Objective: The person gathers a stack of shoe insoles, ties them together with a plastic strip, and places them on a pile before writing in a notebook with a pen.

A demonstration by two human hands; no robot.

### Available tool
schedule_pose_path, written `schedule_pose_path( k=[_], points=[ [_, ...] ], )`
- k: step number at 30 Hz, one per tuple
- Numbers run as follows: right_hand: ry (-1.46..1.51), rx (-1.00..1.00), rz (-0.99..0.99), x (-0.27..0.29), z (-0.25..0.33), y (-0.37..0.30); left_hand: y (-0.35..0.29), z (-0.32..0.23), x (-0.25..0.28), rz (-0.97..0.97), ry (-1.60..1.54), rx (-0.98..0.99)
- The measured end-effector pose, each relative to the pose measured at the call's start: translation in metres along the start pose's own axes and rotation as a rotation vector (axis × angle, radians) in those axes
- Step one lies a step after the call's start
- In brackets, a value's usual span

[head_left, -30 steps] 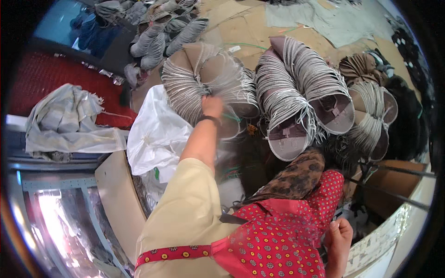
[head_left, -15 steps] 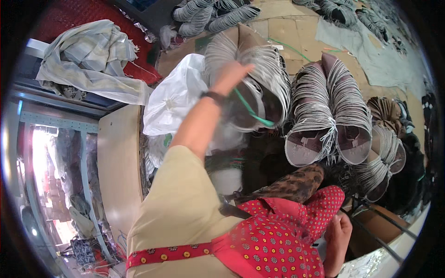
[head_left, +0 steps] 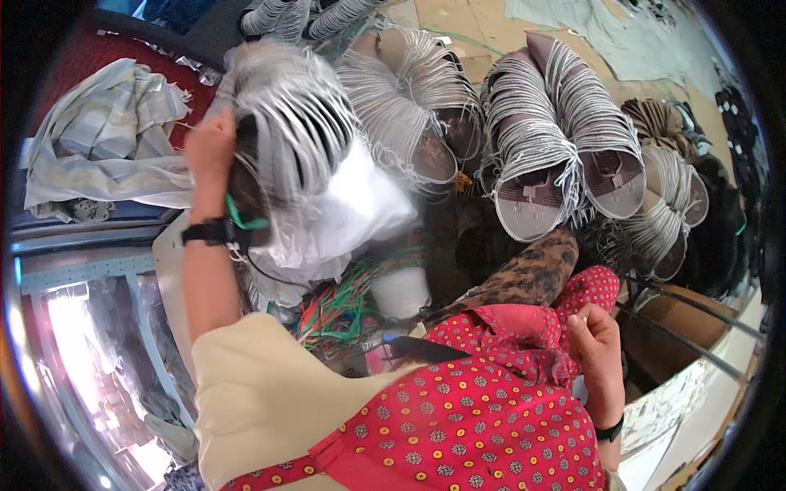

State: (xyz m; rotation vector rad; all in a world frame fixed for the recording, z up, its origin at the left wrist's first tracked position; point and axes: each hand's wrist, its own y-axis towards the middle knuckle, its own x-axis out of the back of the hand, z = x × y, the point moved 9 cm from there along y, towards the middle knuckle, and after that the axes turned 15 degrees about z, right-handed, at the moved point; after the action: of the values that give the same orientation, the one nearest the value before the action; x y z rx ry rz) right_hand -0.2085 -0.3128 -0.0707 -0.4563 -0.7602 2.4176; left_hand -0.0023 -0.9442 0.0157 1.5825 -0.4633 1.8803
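Note:
My left hand (head_left: 211,147) is closed on the left side of a bundle of stacked, curved dark pieces with pale edging (head_left: 299,123). The bundle is smeared by motion and hangs above a white plastic sack (head_left: 364,204). A green strap (head_left: 244,214) hangs at its lower left, just below the hand; what the fingertips grip exactly is hidden. At the right of my red patterned apron, my right hand (head_left: 596,340) is raised with curled fingers and the thumb up, and nothing shows in it.
More bundles of pale-edged pieces (head_left: 565,123) stand ahead on brown sheeting. A checked cloth (head_left: 106,139) lies far left. Red and green straps (head_left: 336,311) are heaped by the white sack. At the right, dark metal bars (head_left: 696,319) cross above a brown box (head_left: 667,344).
My left hand has carried the bundle leftward, over the white sack, uncovering another bundle behind. My right hand has risen slightly, with its thumb now up. The head view has shifted.

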Motion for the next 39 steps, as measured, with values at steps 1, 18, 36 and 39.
schedule_pose_path(
  k=[1, 18, 36, 39],
  points=[
    [-0.029, -0.003, 0.015, -0.002, 0.002, 0.001, -0.012, -0.009, -0.046, 0.044, 0.295, -0.091],
    [-1.533, 0.509, 0.162, -0.055, -0.016, 0.252, -0.064, -0.05, -0.12, 0.295, -0.191, -0.032],
    [-1.609, 0.185, 0.243, 0.103, -0.092, 0.285, -0.103, -0.146, -0.048, 0.498, 0.056, 0.179],
    [-1.64, 0.156, 0.237, 0.088, -0.095, 0.284, -0.052, -0.237, -0.016, 0.266, -0.319, -0.216]
  ],
)
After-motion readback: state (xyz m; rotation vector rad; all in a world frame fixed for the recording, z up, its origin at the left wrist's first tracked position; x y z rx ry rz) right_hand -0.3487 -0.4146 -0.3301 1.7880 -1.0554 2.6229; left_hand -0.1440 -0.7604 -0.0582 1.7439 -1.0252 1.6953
